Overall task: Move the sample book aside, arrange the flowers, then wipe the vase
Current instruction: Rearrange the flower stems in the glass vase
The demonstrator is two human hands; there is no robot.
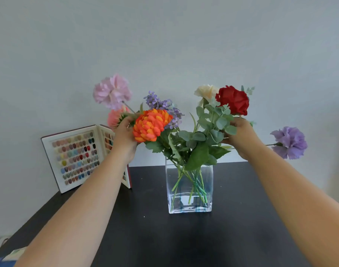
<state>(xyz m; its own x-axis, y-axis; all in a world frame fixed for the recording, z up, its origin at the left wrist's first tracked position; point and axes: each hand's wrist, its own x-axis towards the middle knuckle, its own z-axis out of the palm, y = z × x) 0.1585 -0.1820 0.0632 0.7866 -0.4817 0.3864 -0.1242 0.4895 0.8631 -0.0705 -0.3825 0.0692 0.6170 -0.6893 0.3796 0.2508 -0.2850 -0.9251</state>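
Note:
A square clear glass vase [190,201] stands on the black table [184,237] and holds several artificial flowers. My left hand [124,133] is closed around stems just behind the orange flower [150,125], below the pink flower [112,91] and beside a salmon flower [113,117]. My right hand [240,135] grips the green leafy stems under the red flower [233,100] and cream flower [206,91]. A purple flower [290,142] sticks out far right. The open sample book [76,157] of coloured nail chips stands upright at the back left, against the wall.
A plain pale wall [164,45] rises right behind the table. Lavender sprigs [164,106] sit at the centre of the bunch. Some blue and pale items [8,257] lie at the table's near left corner.

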